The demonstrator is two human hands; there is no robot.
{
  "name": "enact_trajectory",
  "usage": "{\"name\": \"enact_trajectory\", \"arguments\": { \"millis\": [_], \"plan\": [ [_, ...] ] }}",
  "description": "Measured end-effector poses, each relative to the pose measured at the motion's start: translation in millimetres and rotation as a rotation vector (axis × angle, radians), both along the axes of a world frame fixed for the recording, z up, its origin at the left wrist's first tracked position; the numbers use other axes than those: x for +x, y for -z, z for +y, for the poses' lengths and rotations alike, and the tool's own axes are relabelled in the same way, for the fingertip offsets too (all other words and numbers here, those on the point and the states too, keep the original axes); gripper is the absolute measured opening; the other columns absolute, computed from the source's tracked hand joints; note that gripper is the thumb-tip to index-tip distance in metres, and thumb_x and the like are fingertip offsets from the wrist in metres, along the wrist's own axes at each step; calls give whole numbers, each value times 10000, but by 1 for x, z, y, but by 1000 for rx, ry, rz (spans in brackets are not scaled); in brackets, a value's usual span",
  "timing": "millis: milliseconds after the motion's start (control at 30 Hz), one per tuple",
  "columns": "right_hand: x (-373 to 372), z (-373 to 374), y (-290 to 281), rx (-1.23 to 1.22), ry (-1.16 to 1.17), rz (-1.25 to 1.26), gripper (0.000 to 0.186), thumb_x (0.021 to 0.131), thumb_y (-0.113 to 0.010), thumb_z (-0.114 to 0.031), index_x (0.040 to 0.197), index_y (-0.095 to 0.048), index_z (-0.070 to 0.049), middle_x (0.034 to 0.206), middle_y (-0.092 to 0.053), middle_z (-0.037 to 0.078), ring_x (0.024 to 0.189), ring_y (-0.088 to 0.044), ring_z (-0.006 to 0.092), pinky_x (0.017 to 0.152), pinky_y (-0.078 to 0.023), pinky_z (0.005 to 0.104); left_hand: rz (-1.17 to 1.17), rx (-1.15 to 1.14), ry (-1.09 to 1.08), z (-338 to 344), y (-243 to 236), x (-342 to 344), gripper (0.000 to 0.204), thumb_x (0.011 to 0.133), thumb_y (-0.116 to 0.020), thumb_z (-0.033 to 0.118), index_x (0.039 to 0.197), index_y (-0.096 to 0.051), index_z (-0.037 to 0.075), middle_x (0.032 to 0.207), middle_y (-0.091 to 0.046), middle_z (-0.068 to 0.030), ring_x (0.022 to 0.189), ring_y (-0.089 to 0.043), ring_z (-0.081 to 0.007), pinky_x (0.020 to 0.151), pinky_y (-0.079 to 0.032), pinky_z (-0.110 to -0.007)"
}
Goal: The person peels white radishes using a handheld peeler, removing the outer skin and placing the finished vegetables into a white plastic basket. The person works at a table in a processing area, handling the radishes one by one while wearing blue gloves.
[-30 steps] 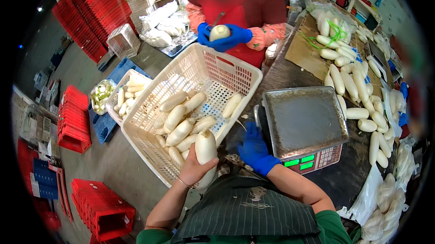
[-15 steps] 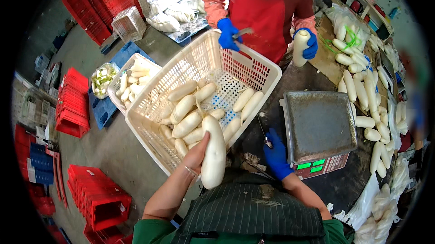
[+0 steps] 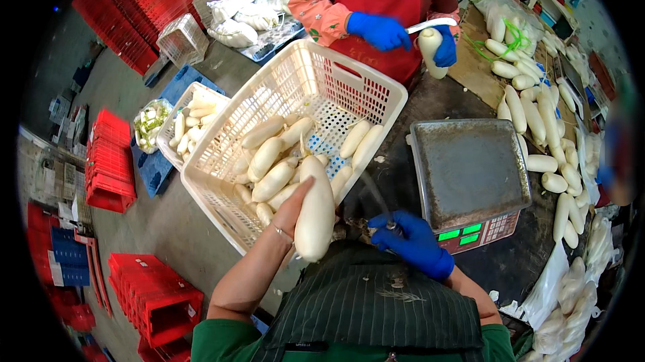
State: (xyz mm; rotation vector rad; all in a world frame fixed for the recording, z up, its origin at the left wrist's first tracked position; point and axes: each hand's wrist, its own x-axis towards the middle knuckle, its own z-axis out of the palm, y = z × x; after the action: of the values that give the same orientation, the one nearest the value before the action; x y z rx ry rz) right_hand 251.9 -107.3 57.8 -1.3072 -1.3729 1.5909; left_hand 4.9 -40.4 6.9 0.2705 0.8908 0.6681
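A large white daikon radish (image 3: 317, 214) stands nearly upright in my bare left hand (image 3: 289, 214), whose fingers are closed around it. My right hand (image 3: 413, 241), in a blue glove, is wrapped round the handle of a knife (image 3: 377, 195). The knife's thin blade points up and away, smeared by motion, between the radish and the scale. Just beyond my left hand sits a white plastic crate (image 3: 190, 177) with several daikon radishes (image 3: 274, 182) in it. To the right of my right hand is a weighing scale (image 3: 470, 174) with a worn metal plate and lit green displays.
Opposite, a person in a red apron holds a knife (image 3: 431, 24) and a radish (image 3: 428, 50) in blue gloves. Many radishes (image 3: 534, 123) lie along the table's right side. Red crates (image 3: 158, 298) stand on the floor at left, with a smaller radish-filled crate (image 3: 166, 137) beyond.
My right hand has lifted the knife and moved left, toward the radish. The radish in my left hand has shifted slightly. The other person's knife has come up to their radish.
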Motion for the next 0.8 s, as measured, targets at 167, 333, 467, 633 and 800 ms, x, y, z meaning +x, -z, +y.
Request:
{"name": "enact_trajectory", "arguments": {
  "millis": [167, 333, 467, 633, 800],
  "plan": [
    [-1, 8, -17, 566, -258, -540, 293, 803, -600, -187, 1093, -577, -146, 770, -596, 110, 636, -598, 258, 560, -479, 341, 652, 683, 229, -24, -18, 11, 647, 684, -760, 282, 1159, -422, 3, 1008, -563, -116, 900, -557, -174, 792, -459, -310],
    [-7, 12, -13, 666, -194, -677, 290, 776, -600, -180, 1056, -573, -105, 753, -590, 115, 668, -586, 309, 578, -467, 403, 800, 1004, 315, -49, -34, 15, 693, 673, -763, 255, 1224, -417, 16, 1043, -578, -146, 953, -577, -226, 844, -449, -328],
    [-8, 11, -13, 688, -148, -704, 265, 762, -611, -204, 997, -608, -83, 811, -614, 132, 716, -598, 314, 611, -476, 405, 847, 1030, 329, -59, -54, 20, 697, 669, -758, 255, 1237, -419, 35, 1090, -584, -171, 1006, -581, -262, 866, -452, -346],
    [-8, 10, -12, 605, -216, -729, 266, 759, -598, -236, 970, -637, -79, 823, -632, 146, 712, -608, 320, 625, -487, 406, 911, 1072, 428, -62, -63, 21, 713, 653, -762, 266, 1238, -424, 41, 1086, -583, -179, 1003, -586, -279, 858, -458, -360],
    [-7, 7, -11, 617, -217, -717, 242, 766, -583, -243, 935, -639, -80, 804, -632, 146, 685, -611, 315, 610, -487, 407, 875, 1026, 432, -68, -50, 18, 694, 649, -759, 273, 1220, -441, 39, 1065, -586, -177, 990, -585, -300, 845, -460, -367]
  ]
}}
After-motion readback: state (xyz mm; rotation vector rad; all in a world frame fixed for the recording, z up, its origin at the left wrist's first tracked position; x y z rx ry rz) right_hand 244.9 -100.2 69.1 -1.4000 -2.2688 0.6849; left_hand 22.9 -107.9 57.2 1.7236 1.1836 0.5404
